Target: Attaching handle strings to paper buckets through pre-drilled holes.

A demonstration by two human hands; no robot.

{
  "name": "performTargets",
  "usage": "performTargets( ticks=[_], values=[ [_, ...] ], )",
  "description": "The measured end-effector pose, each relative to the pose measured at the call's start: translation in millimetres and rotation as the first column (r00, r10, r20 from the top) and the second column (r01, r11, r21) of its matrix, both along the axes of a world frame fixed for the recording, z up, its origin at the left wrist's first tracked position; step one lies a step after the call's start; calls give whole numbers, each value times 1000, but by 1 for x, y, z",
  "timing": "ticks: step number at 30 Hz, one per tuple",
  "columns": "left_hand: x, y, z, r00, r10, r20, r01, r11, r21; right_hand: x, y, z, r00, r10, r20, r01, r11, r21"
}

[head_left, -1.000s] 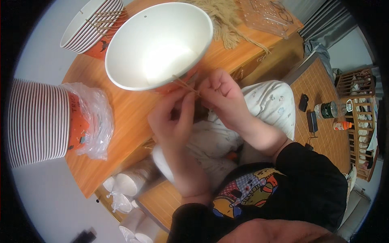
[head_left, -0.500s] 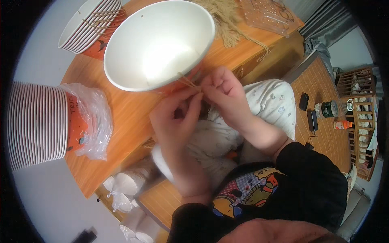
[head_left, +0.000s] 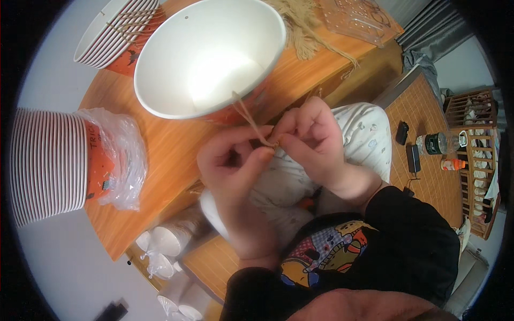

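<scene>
A large white-lined paper bucket (head_left: 176,59) with an orange outside tilts toward me at the table's near edge. Tan twine (head_left: 247,115) runs over or through its near rim and down to my fingers; another small hole shows in the far wall. My left hand (head_left: 233,158) pinches the twine between thumb and forefinger. Right beside it, the thumb and fingers of my right hand (head_left: 310,136) close on the same twine, where a small loop or knot shows between the fingertips. Both hands are above my lap, just below the bucket.
A tall stack of buckets (head_left: 51,166) in a clear plastic bag (head_left: 126,160) stands at left. Nested buckets with twine handles (head_left: 115,35) lie far left. A twine bundle (head_left: 300,32) and clear plastic tray (head_left: 353,21) are at the back. A bottle (head_left: 433,143) stands at right.
Both hands have drawn slightly down and away from the bucket, pulling a longer length of twine out from its rim. The bucket has shifted very little.
</scene>
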State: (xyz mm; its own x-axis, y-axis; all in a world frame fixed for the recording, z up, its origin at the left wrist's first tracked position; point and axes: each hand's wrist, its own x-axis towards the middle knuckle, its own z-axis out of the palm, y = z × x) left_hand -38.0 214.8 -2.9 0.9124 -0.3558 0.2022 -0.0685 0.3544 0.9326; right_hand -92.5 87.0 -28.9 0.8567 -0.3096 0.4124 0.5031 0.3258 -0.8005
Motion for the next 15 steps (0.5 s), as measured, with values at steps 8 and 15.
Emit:
performTargets(
  ticks=[8,15],
  values=[
    [-12,-5,13,994,64,-88,-60,997,49,-5,-4,2,993,-98,61,107,981,-164],
    [-10,-2,13,987,43,-155,-38,999,33,-4,-6,5,968,-171,182,220,930,-295]
  ],
)
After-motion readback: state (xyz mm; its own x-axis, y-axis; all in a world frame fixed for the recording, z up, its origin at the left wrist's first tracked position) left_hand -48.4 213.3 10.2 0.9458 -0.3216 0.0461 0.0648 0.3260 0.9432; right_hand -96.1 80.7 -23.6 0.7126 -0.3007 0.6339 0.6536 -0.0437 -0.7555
